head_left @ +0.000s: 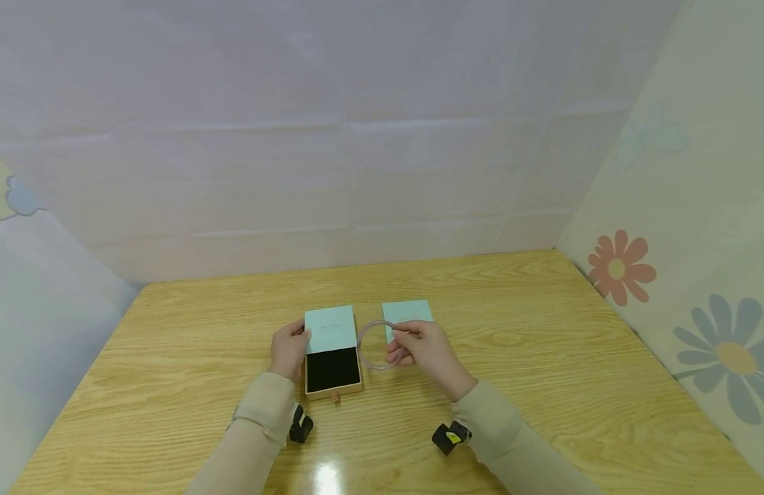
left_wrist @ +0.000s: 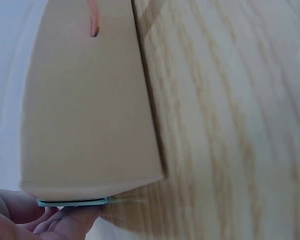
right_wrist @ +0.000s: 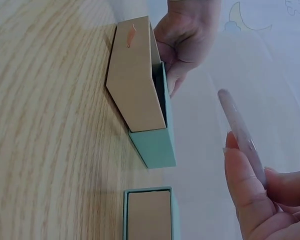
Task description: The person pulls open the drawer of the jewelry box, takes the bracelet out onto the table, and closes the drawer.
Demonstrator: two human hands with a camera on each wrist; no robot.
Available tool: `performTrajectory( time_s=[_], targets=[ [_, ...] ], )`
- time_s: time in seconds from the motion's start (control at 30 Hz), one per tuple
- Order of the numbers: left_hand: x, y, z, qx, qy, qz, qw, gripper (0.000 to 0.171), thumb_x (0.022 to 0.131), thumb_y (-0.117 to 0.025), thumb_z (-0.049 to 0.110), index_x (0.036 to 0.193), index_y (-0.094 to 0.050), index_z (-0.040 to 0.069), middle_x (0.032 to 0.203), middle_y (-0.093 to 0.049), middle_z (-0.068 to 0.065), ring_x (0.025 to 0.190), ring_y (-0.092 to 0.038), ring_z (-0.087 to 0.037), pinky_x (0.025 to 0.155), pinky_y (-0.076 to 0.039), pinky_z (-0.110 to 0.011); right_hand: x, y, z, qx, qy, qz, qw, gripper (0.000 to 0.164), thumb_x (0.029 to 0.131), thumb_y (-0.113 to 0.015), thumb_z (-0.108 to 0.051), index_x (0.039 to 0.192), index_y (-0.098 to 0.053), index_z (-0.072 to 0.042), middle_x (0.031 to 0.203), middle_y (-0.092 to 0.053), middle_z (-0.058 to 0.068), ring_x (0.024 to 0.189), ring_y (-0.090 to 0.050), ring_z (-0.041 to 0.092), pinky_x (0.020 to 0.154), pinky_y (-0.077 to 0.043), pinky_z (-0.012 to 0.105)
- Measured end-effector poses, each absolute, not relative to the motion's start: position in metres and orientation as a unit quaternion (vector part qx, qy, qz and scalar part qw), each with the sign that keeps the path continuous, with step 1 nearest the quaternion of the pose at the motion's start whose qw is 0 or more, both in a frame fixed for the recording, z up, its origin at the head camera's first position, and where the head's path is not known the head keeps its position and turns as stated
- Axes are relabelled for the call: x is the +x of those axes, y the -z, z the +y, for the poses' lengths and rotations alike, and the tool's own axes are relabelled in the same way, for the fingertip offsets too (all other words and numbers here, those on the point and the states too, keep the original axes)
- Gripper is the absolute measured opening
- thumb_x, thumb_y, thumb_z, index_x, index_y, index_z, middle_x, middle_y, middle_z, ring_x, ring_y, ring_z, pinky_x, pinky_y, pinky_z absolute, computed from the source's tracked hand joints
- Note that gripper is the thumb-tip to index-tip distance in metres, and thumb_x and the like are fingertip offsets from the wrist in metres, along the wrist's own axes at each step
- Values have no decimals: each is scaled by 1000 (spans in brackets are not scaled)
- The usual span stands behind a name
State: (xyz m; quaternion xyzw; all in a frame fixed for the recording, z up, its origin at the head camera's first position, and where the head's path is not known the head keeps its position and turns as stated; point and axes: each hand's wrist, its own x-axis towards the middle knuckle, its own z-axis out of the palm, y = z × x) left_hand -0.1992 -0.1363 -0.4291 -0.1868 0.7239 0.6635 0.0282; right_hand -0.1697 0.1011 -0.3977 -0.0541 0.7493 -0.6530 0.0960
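A pale mint box sleeve (head_left: 329,328) lies on the table with its beige drawer (head_left: 322,394) pulled out toward me. Black lining shows inside the drawer, and a small orange ribbon tab (right_wrist: 131,36) hangs on its front. My left hand (head_left: 287,350) grips the sleeve at its left side; some of its fingers are hidden behind the box in the left wrist view. Just right of the drawer, my right hand (head_left: 426,352) pinches a pale translucent bangle (right_wrist: 241,131) between thumb and fingers, held up above the table.
A second mint box (head_left: 408,310), with a beige drawer front (right_wrist: 149,215), lies behind my right hand, to the right of the first. The wooden table (head_left: 221,309) meets a pale wall covering (head_left: 295,192) at the back. Black wrist cameras (head_left: 301,425) sit on both wrists.
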Motion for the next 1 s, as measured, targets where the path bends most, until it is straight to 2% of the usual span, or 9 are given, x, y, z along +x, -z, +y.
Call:
performTrajectory(
  time_s=[0.13,0.4,0.8,1.0],
  targets=[
    [-199,429,-137,-189,-664,723,29,43,102,-42,0,144,-37,-10,145,-38,-29,136,-34,-40,110,-32,-49,-169,395,103,-47,654,749,92,32,100,-49,1,124,-51,22,83,-69,23,67,-70,16,65,-59,32],
    [-200,429,-137,-190,-661,725,27,42,102,-42,0,143,-39,-10,145,-39,-28,136,-34,-40,110,-32,-48,-169,391,109,-22,662,744,85,32,101,-49,0,126,-52,19,86,-68,26,68,-70,18,68,-59,40],
    [-196,424,-139,-183,-658,730,30,43,103,-41,0,144,-37,-10,145,-38,-29,135,-34,-41,110,-32,-49,-170,393,117,-7,671,738,76,32,101,-49,0,126,-51,19,86,-68,26,66,-68,15,66,-59,35],
    [-196,423,-138,-179,-657,731,32,43,103,-41,1,144,-36,-10,145,-37,-30,135,-33,-42,110,-31,-50,-169,395,123,-10,672,737,71,32,101,-48,0,127,-51,19,84,-69,21,67,-68,14,66,-59,33]
  ],
)
